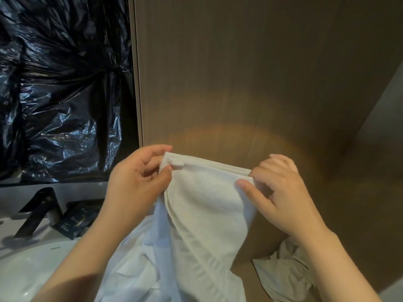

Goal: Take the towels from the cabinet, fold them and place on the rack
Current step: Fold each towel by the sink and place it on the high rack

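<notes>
Both hands hold a white towel (202, 205) up by its top edge before a brown wall panel (250, 73): the left hand (139, 177) pinches one corner, the right hand (277, 192) the other. To fold well, I'd match the corners squarely and keep the edge taut. Small dark boxes (74, 219) by the sink (28, 269) carry marks too faint to read.

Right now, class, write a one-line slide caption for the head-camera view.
Left hand and right hand pinch the top edge of a white towel before a brown wooden panel, beside a sink.
</notes>
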{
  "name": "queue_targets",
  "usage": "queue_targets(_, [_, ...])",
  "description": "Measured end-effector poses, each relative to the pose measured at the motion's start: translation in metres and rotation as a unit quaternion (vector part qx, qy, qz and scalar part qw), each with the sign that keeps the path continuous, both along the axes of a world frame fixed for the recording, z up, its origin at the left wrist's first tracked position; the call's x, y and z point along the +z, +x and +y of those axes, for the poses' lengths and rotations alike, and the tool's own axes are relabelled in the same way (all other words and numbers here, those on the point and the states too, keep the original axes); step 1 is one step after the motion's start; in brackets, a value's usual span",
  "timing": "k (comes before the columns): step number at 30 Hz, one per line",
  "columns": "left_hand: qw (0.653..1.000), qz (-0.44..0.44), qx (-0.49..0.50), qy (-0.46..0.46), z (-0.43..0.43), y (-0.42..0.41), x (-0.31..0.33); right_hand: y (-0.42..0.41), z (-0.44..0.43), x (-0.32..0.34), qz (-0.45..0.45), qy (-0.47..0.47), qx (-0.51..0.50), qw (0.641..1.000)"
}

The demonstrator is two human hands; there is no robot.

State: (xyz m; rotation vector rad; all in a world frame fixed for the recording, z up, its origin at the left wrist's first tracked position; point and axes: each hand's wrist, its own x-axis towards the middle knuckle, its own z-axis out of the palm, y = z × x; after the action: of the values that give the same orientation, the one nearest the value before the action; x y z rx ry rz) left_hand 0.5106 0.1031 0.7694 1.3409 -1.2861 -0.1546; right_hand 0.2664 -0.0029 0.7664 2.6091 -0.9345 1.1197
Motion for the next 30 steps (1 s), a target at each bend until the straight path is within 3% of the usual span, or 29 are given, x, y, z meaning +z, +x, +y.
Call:
queue_targets(11, [0.992,-0.057,0.029,-0.107,-0.018,0.020,0.068,0.017,-0.020,0.087,-0.039,-0.173,-0.014,0.984])
queue_targets(17, [0.984,-0.079,0.026,-0.156,-0.029,0.026,0.112,0.028,-0.027,0.129,-0.063,-0.223,-0.015,0.973])
queue_targets(23, [0.984,-0.049,-0.004,-0.172,-0.033,0.030,0.132,0.034,-0.026,0.148,-0.086,-0.197,-0.018,0.976])
queue_targets(30, [0.984,-0.015,-0.031,-0.177,-0.028,0.028,0.135,0.034,-0.021,0.153,-0.040,-0.156,-0.036,0.986])
